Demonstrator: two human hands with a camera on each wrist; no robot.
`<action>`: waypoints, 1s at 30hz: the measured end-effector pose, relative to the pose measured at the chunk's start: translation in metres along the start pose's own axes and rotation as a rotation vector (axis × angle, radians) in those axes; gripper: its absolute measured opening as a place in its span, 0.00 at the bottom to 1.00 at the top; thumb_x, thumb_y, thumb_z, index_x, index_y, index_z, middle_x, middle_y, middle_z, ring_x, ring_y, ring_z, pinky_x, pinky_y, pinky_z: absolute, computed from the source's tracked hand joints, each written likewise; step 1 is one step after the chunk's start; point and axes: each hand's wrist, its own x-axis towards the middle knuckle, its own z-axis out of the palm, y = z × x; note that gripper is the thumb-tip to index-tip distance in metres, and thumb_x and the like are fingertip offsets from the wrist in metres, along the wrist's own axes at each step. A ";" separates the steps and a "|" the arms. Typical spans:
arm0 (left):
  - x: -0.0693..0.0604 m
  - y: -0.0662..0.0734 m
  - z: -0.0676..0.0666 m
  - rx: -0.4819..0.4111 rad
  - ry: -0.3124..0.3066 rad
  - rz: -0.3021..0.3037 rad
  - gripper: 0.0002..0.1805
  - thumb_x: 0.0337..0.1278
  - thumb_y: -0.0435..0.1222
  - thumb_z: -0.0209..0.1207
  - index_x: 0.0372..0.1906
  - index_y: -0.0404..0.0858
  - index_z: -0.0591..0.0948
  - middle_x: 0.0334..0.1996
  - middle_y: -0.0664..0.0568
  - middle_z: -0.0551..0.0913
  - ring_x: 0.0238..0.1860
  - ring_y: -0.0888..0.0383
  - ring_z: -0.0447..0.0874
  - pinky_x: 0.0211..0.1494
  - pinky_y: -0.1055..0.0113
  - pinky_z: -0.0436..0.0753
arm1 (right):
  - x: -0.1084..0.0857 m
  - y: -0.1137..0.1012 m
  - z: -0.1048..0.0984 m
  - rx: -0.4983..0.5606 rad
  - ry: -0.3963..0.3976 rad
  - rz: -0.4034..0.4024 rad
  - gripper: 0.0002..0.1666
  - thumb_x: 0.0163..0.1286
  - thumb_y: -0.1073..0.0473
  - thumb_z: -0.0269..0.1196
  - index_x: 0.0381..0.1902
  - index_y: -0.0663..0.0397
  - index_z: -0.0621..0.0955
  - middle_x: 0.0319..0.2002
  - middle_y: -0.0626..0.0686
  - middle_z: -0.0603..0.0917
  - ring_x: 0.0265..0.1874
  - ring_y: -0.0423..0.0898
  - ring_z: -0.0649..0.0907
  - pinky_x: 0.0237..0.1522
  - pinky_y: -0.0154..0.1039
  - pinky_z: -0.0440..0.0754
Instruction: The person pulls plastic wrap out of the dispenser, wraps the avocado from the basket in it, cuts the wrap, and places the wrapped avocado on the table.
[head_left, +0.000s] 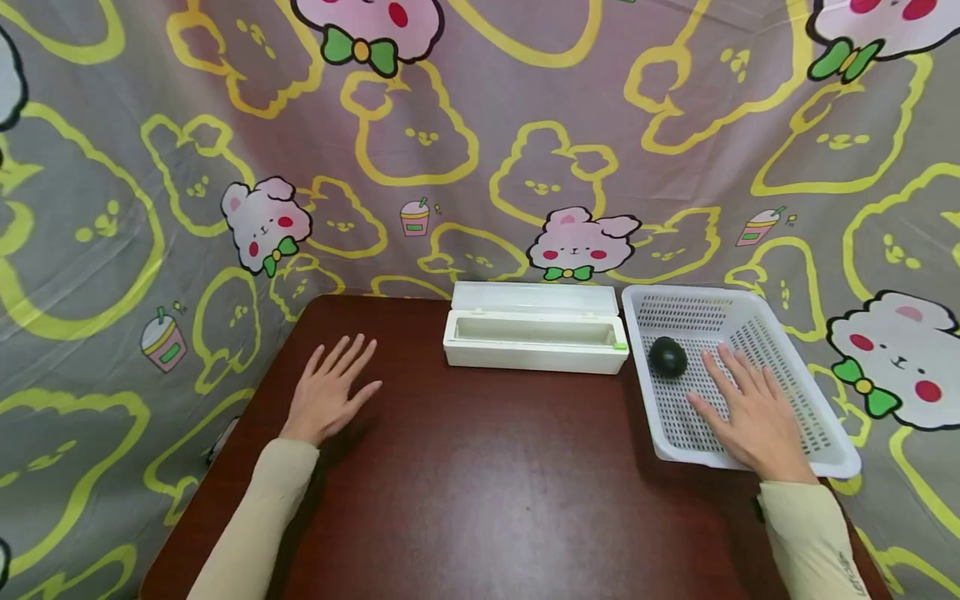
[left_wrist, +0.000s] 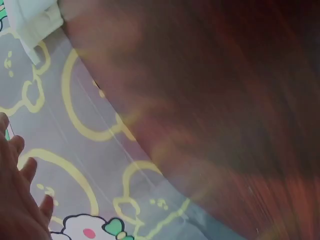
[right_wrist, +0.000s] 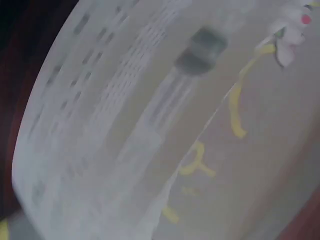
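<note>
My left hand [head_left: 327, 396] is held over the left side of the table, fingers spread and straight, holding nothing. Its fingers [left_wrist: 27, 170] show at the left edge of the left wrist view. On the right, my right hand [head_left: 761, 421] hovers palm down over a white perforated plastic basket [head_left: 843, 461], its fingers also spread. Inside the basket, left of those fingers, lies a dark, nearly black-green round object [head_left: 667, 357] like an avocado; the right wrist view shows it blurred. At the back middle stands a long white box [head_left: 536, 357] with its lid [head_left: 534, 297] raised and a small green tab at the right.
The dark brown wooden table [head_left: 480, 492] reaches to a patterned cloth [head_left: 450, 125] behind and at both sides. The box's right end stands close beside the basket's left rim. The basket's right side reaches the table's right edge.
</note>
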 end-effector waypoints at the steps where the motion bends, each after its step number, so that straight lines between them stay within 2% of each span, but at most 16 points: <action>1: 0.003 0.002 0.001 -0.011 -0.005 -0.006 0.44 0.72 0.62 0.52 0.85 0.57 0.51 0.84 0.52 0.54 0.83 0.45 0.53 0.83 0.41 0.46 | 0.002 -0.003 0.000 0.044 0.000 0.009 0.48 0.77 0.33 0.51 0.84 0.51 0.54 0.81 0.65 0.57 0.82 0.65 0.52 0.81 0.64 0.42; 5: 0.020 0.014 0.002 -0.115 -0.018 -0.037 0.39 0.76 0.60 0.49 0.84 0.58 0.53 0.82 0.51 0.59 0.77 0.42 0.64 0.75 0.36 0.63 | 0.018 -0.024 -0.005 0.214 -0.009 0.047 0.44 0.80 0.38 0.52 0.83 0.55 0.57 0.76 0.71 0.63 0.74 0.72 0.62 0.71 0.74 0.58; 8: 0.039 0.026 0.005 -0.201 -0.017 -0.053 0.35 0.78 0.58 0.48 0.82 0.57 0.59 0.77 0.49 0.69 0.70 0.40 0.72 0.67 0.35 0.73 | 0.034 -0.046 -0.008 0.276 -0.021 0.057 0.43 0.81 0.37 0.52 0.81 0.59 0.61 0.72 0.73 0.67 0.70 0.74 0.66 0.65 0.75 0.64; 12: 0.069 0.046 0.012 -0.298 -0.012 -0.054 0.30 0.79 0.56 0.48 0.78 0.52 0.69 0.68 0.46 0.77 0.65 0.42 0.76 0.63 0.39 0.78 | 0.056 -0.082 -0.006 0.345 -0.035 0.053 0.42 0.81 0.37 0.53 0.78 0.63 0.65 0.67 0.71 0.72 0.63 0.69 0.74 0.60 0.71 0.73; 17: 0.099 0.071 0.025 -0.385 -0.009 -0.035 0.27 0.79 0.53 0.51 0.73 0.47 0.75 0.65 0.46 0.78 0.65 0.44 0.76 0.66 0.42 0.78 | 0.080 -0.123 0.009 0.486 -0.086 0.071 0.41 0.81 0.39 0.54 0.78 0.62 0.65 0.65 0.67 0.74 0.55 0.65 0.82 0.55 0.62 0.80; 22: 0.111 0.092 0.035 -0.400 0.002 -0.004 0.26 0.78 0.51 0.53 0.69 0.42 0.79 0.63 0.47 0.79 0.62 0.46 0.76 0.64 0.45 0.79 | 0.095 -0.149 0.032 0.555 -0.093 0.127 0.40 0.81 0.39 0.53 0.77 0.63 0.67 0.62 0.69 0.76 0.52 0.64 0.83 0.56 0.59 0.81; 26: 0.116 0.104 0.040 -0.376 0.009 -0.001 0.25 0.78 0.51 0.54 0.67 0.41 0.80 0.61 0.46 0.79 0.59 0.47 0.77 0.61 0.47 0.80 | 0.104 -0.151 0.048 0.547 -0.074 0.201 0.41 0.81 0.38 0.51 0.76 0.64 0.68 0.58 0.70 0.76 0.52 0.65 0.81 0.60 0.61 0.77; 30: 0.118 0.111 0.044 -0.354 0.004 -0.017 0.26 0.78 0.52 0.53 0.67 0.41 0.80 0.61 0.46 0.78 0.59 0.47 0.77 0.60 0.48 0.80 | 0.111 -0.148 0.063 0.533 -0.067 0.267 0.42 0.80 0.38 0.52 0.77 0.63 0.67 0.65 0.71 0.70 0.60 0.69 0.76 0.66 0.64 0.71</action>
